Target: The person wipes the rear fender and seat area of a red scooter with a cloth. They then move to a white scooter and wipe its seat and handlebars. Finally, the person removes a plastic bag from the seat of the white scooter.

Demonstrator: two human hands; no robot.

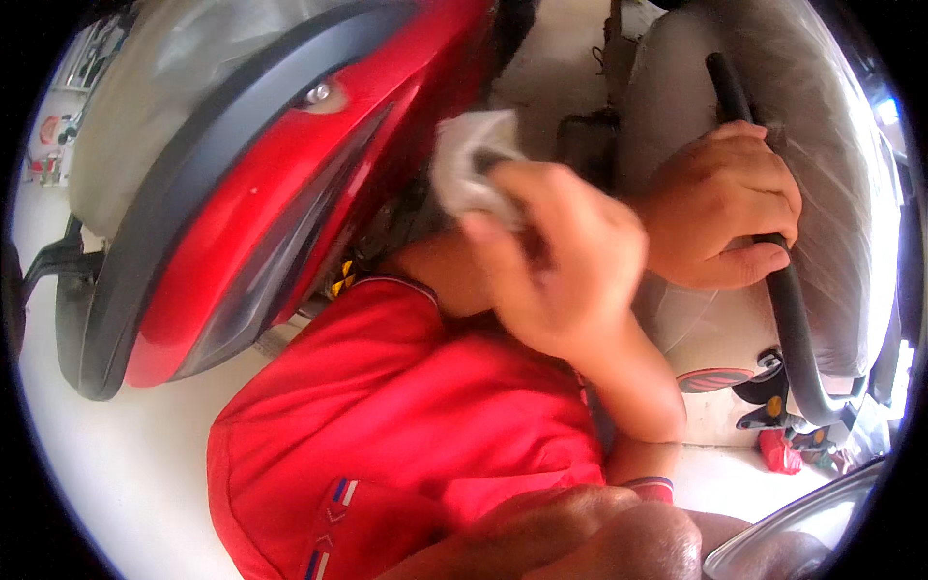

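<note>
My left arm crosses behind my right one. My left hand (720,208) is closed around a black grab bar (797,333), which runs beside a plastic-wrapped seat (822,193). In front of it, my right hand (575,256) pinches a crumpled whitish cloth (469,159) between thumb and fingers. This hand and the cloth are a little blurred. The cloth appears in front of the lower edge of a glossy red scooter panel (237,237) with black trim; whether it touches the panel I cannot tell.
A second plastic-covered seat (193,68) lies beyond the red panel at upper left. Below the grab bar are a black footrest (768,411) and a small red bag (778,452). A shiny rounded part (802,522) juts in at lower right. Pale floor (135,464) shows at lower left.
</note>
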